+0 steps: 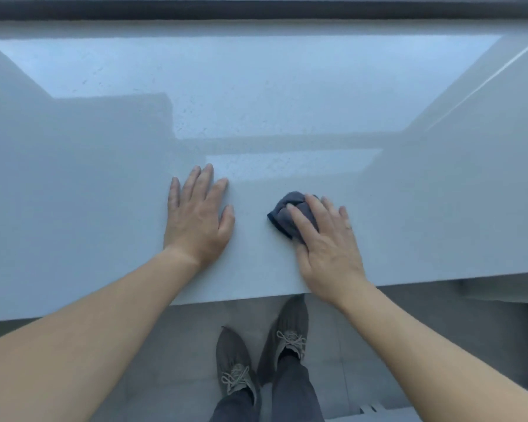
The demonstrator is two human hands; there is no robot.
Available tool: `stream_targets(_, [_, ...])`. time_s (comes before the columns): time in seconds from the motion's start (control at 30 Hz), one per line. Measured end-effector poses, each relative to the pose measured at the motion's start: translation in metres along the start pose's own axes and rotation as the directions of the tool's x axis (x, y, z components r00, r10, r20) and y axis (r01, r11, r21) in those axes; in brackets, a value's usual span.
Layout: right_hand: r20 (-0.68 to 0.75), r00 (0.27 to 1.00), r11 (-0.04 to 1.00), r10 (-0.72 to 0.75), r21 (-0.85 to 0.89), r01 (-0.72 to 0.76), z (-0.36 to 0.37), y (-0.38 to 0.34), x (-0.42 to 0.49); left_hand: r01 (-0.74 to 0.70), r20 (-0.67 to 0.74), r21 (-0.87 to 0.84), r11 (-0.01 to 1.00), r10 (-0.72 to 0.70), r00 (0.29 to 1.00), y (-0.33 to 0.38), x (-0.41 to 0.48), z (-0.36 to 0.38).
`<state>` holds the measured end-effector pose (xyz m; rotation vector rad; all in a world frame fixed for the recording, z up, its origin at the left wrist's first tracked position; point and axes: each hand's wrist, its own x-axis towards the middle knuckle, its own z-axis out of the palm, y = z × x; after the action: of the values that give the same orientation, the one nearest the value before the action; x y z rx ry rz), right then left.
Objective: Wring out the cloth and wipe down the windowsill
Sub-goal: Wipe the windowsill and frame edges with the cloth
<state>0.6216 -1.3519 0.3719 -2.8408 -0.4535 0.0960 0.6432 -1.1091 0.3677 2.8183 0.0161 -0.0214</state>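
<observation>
The right hand (323,242) presses a bunched dark cloth (290,213) onto the near part of the windowsill (104,178), fingers spread over it, likely for wiping pressure. The left hand (197,214) lies flat, open and empty to its left, probably bracing. Much of the cloth hides under the fingers; its wetness is unclear.

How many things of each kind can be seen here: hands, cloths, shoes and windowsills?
Hands: 2, left hand flat on the sill, right hand pressing the cloth
Cloths: 1, cloth, dark grey, bunched
Shoes: 2, left shoe, right shoe
Windowsills: 1, windowsill
Total: 6
</observation>
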Motion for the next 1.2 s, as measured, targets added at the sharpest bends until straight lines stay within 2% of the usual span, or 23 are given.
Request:
stream_targets(0.07, [-0.06,0.969,0.969,0.241,0.07,-0.237,0.002,-0.01,-0.001,0.001,0.006,0.008,1.0,-0.001,1.0,0.0,-0.001,0.001])
stream_targets(0.1, [-0.079,0.956,0.958,0.281,0.079,-0.275,0.005,-0.023,-0.008,0.001,0.005,0.016,1.0,-0.002,1.0,0.0,0.0,0.001])
stream_targets(0.13, [-0.079,0.964,0.966,0.255,0.071,-0.249,0.007,-0.036,-0.018,0.001,0.0,0.024,1.0,-0.001,1.0,0.001,0.001,0.001])
stream_targets(0.27, [0.03,0.999,0.999,-0.024,0.038,0.023,0.014,-0.049,-0.06,-0.024,-0.024,0.002,1.0,0.024,0.999,0.011,0.002,-0.002])
stream_targets(0.37, [0.067,0.996,0.998,-0.064,-0.002,0.065,0.001,-0.005,-0.06,-0.069,-0.037,-0.072,0.995,0.066,0.997,0.027,0.003,-0.002])
stream_targets(0.4, [0.051,0.999,1.0,-0.013,-0.025,0.014,-0.004,0.015,-0.057,-0.077,-0.04,-0.096,0.992,0.074,0.996,0.034,0.005,0.0])
stream_targets(0.47, [-0.059,0.979,0.979,0.197,-0.035,-0.199,-0.015,0.058,-0.044,-0.081,-0.045,-0.127,0.989,0.076,0.996,0.047,0.014,0.005])
stream_targets(0.53, [-0.142,0.877,0.888,0.459,0.031,-0.459,-0.022,0.084,-0.034,-0.079,-0.052,-0.131,0.988,0.073,0.996,0.059,0.027,0.011])
stream_targets(0.57, [-0.163,0.829,0.844,0.536,0.063,-0.533,-0.021,0.083,-0.031,-0.071,-0.057,-0.136,0.988,0.064,0.996,0.064,0.035,0.014])
stream_targets(0.6, [-0.177,0.818,0.836,0.547,0.071,-0.544,-0.018,0.075,-0.03,-0.053,-0.058,-0.142,0.988,0.045,0.997,0.068,0.044,0.016])
stream_targets(0.67, [-0.154,0.902,0.915,0.404,0.049,-0.401,-0.011,0.05,-0.038,-0.003,-0.047,-0.152,0.988,-0.004,0.999,0.077,0.061,0.021])
stream_targets(0.73, [-0.058,0.985,0.987,0.163,0.02,-0.162,-0.007,0.039,-0.051,0.037,-0.023,-0.123,0.992,-0.04,0.999,0.085,0.071,0.024])
stream_targets(0.8, [0.011,1.0,1.0,-0.006,0.006,0.006,-0.014,0.058,-0.043,0.047,0.003,-0.064,0.997,-0.047,0.999,0.09,0.073,0.027])
stream_targets(0.83, [0.018,1.0,1.0,-0.024,-0.004,0.024,-0.018,0.074,-0.032,0.047,0.009,-0.043,0.998,-0.047,0.999,0.091,0.072,0.029])
stream_targets(0.9, [-0.01,0.994,0.994,0.109,-0.012,-0.11,-0.027,0.108,-0.002,0.048,0.01,-0.018,0.999,-0.048,0.999,0.091,0.071,0.029])
stream_targets(1.0, [-0.088,0.9,0.903,0.427,0.084,-0.42,-0.037,0.131,0.051,0.055,0.027,0.02,0.998,-0.055,0.998,0.091,0.071,0.029])
stream_targets(1.03, [-0.105,0.881,0.887,0.461,0.087,-0.453,-0.036,0.124,0.062,0.058,0.034,0.028,0.998,-0.058,0.998,0.091,0.072,0.028])
stream_targets(1.07, [-0.106,0.893,0.899,0.436,0.075,-0.43,-0.033,0.111,0.066,0.058,0.038,0.031,0.998,-0.06,0.998,0.091,0.072,0.028])
stream_targets(1.13, [-0.069,0.974,0.976,0.216,0.051,-0.213,-0.023,0.082,0.057,0.062,0.039,0.035,0.997,-0.063,0.997,0.092,0.072,0.027])
stream_targets(1.2, [0.005,0.998,0.998,-0.059,0.019,0.059,-0.018,0.072,0.044,0.064,0.038,0.044,0.997,-0.065,0.997,0.093,0.073,0.027])
